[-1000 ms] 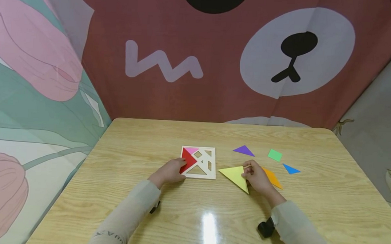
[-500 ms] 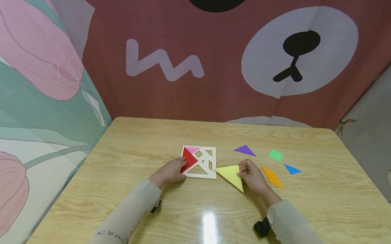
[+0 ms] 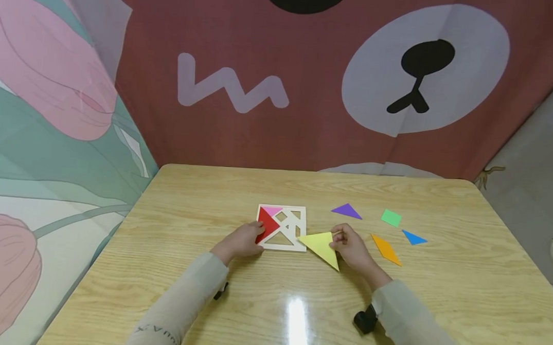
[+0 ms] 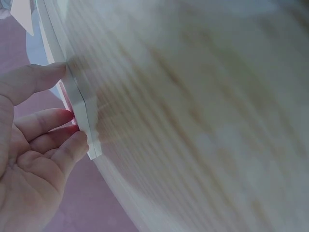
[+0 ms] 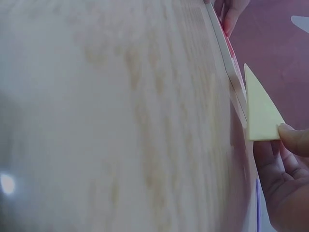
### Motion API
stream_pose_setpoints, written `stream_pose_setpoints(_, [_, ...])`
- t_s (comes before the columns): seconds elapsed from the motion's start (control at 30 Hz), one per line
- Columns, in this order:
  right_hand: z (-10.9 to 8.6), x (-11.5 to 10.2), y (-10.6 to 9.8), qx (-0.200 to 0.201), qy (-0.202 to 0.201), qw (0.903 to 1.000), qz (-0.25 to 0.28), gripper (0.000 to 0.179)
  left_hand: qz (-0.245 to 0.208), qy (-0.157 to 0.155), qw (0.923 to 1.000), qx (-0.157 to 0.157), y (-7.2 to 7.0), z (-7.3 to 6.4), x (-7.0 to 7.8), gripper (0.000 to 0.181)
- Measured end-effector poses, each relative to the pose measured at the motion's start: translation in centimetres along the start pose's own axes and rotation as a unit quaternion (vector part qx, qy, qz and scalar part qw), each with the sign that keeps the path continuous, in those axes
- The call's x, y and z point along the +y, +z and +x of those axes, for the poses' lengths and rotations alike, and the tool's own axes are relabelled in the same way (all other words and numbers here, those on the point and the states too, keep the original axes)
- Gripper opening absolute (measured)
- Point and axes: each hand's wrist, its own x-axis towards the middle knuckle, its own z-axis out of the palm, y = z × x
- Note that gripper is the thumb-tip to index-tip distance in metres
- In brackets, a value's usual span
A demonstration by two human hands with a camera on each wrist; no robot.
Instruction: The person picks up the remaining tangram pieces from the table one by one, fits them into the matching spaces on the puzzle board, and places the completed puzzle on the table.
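A white tangram tray [image 3: 304, 221] lies on the table, with a red triangle [image 3: 268, 225] and a pink piece [image 3: 272, 211] in its left part and several cut-out slots to the right. My left hand [image 3: 241, 241] grips the tray's left side, fingers over the red triangle and thumb at the near corner. My right hand [image 3: 353, 252] pinches a large yellow triangle [image 3: 318, 245] by its right edge, thumb on its face. The triangle's pointed left tip overlaps the tray's right rim in the head view. In the right wrist view, the yellow triangle [image 5: 262, 112] stands tilted above the tabletop.
Right of the tray lie a purple triangle [image 3: 347, 211], a green square [image 3: 391, 217], a blue triangle [image 3: 414, 237] and an orange parallelogram [image 3: 386, 249]. The wood-grain table [image 3: 201, 190] ends at a wall hung with a printed bear cloth [image 3: 306, 132].
My right hand has moved left with the yellow triangle, bringing its tip from beside the tray to over the right rim. The orange parallelogram has come fully into view. My left hand stays put.
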Motion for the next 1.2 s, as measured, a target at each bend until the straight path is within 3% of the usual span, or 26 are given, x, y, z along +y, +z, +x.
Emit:
stream_pose_setpoints(0.5, [0.5,-0.2,1.1,0.003,0.009,0.9999,0.008,0.024,0.002,0.005,1.0000,0.001,0.0,0.1,-0.2,0.056])
stream_pose_setpoints(0.97, [1.1,-1.2,1.5,-0.017,-0.051,0.9980,-0.033,0.022,-0.001,0.002,1.0000,0.000,-0.2,0.1,0.0,0.055])
stream_pose_setpoints(1.2, [1.4,-1.2,1.9,-0.020,-0.060,0.9974,-0.035,0.022,0.004,0.012,0.9999,0.007,-0.1,0.0,0.0,0.055])
